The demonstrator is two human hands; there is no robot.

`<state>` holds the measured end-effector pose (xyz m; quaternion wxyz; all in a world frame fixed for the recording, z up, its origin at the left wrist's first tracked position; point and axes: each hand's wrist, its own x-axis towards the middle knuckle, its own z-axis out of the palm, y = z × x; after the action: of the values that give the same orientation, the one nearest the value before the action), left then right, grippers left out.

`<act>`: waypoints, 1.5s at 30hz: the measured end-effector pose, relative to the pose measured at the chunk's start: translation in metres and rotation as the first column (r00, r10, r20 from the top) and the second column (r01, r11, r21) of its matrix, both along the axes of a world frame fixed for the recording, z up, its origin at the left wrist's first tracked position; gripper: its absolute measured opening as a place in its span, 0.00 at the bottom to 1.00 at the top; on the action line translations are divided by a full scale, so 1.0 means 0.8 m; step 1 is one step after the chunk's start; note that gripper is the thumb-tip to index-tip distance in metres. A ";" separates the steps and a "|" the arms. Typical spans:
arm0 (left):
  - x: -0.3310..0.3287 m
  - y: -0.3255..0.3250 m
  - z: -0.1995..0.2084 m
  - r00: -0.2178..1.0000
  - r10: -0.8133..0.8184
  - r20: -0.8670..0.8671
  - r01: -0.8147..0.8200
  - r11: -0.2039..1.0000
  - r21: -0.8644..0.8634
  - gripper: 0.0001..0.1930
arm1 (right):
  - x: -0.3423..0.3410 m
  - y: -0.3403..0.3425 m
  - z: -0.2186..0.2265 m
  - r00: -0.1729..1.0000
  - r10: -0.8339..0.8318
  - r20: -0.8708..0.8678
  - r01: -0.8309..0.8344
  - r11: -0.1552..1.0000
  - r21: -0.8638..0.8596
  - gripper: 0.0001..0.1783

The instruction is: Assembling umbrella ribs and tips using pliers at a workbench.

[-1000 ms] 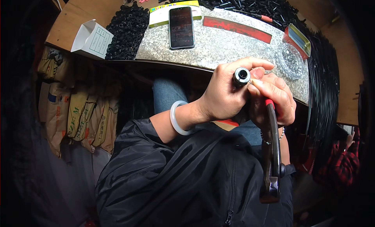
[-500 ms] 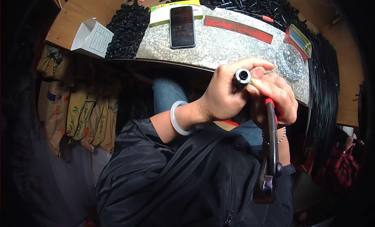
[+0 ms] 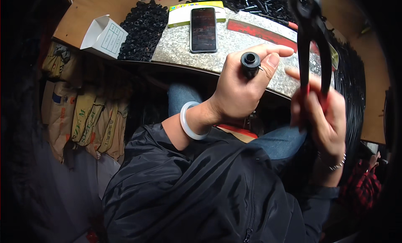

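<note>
My left hand (image 3: 238, 92) is closed around a short black tube (image 3: 250, 64), its hollow end facing up. A thin metal pin sticks out of the tube's side beside my thumb. Off to the right, my right hand (image 3: 331, 121) grips a pair of pincers (image 3: 304, 10) by the red handles. The pincers' dark jaws point away from me, over the far right of the table, and are slightly blurred. Their handles are spread a little, and the jaws are apart from the tube.
On the speckled tabletop (image 3: 171, 54) lie a phone (image 3: 203, 31), a yellow-white box (image 3: 179, 18) and a worn red strip (image 3: 255, 32). Black parts (image 3: 144, 29) are heaped beside a white carton (image 3: 104, 37). Long black rods (image 3: 354, 88) hang at the right; a person in plaid (image 3: 363, 180) sits beyond.
My right hand has moved right, away from the tube, and the pincers have swung from jaws toward me to jaws away. The tube has shifted slightly left and its end looks different.
</note>
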<state>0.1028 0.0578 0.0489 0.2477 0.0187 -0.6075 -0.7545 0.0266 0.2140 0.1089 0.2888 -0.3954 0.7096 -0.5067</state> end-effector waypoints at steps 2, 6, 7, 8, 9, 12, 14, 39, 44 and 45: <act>-0.002 -0.005 -0.002 0.999 -0.007 -0.048 0.007 1.000 0.008 0.14 | -0.006 0.033 -0.005 0.985 0.079 0.154 -0.088 0.995 0.053 0.25; -0.004 -0.006 -0.004 1.000 -0.007 -0.028 0.006 0.998 -0.063 0.15 | -0.012 0.047 0.005 0.944 0.170 0.282 -0.251 0.926 0.283 0.26; -0.006 -0.005 -0.009 0.999 0.002 -0.050 -0.007 0.994 -0.106 0.15 | -0.014 0.046 0.010 0.944 0.169 0.283 -0.250 0.926 0.283 0.26; -0.006 -0.004 -0.010 0.998 -0.002 -0.058 -0.004 0.995 -0.101 0.15 | -0.015 0.046 0.014 0.952 0.183 0.247 -0.258 0.911 0.322 0.25; -0.007 -0.003 -0.011 0.998 -0.006 -0.060 0.000 0.995 -0.100 0.15 | -0.016 0.046 0.019 0.958 0.195 0.209 -0.261 0.895 0.362 0.25; -0.009 0.000 -0.017 0.998 -0.006 -0.055 0.000 0.995 -0.099 0.14 | -0.019 0.045 0.034 0.966 0.214 0.142 -0.254 0.877 0.408 0.22; -0.010 0.001 -0.020 0.998 -0.011 -0.065 0.000 0.987 -0.163 0.14 | -0.019 0.044 0.043 0.970 0.228 0.083 -0.241 0.868 0.435 0.19; -0.005 0.011 -0.005 1.000 0.017 0.017 -0.014 0.985 -0.171 0.15 | -0.002 0.055 0.020 0.989 0.146 0.030 -0.148 0.926 0.348 0.16; -0.005 0.008 -0.006 1.000 0.014 -0.002 -0.014 0.981 -0.192 0.14 | -0.001 0.049 0.051 0.991 0.117 -0.059 -0.073 0.868 0.492 0.17; -0.005 0.007 -0.008 0.999 0.032 -0.039 -0.041 0.969 -0.245 0.14 | -0.001 0.045 0.058 0.988 0.124 -0.091 -0.052 0.829 0.557 0.16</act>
<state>0.0988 0.0631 0.0423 0.2725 -0.0141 -0.6913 -0.6691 0.0257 0.2496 0.1550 0.3693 -0.3579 0.8231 -0.2409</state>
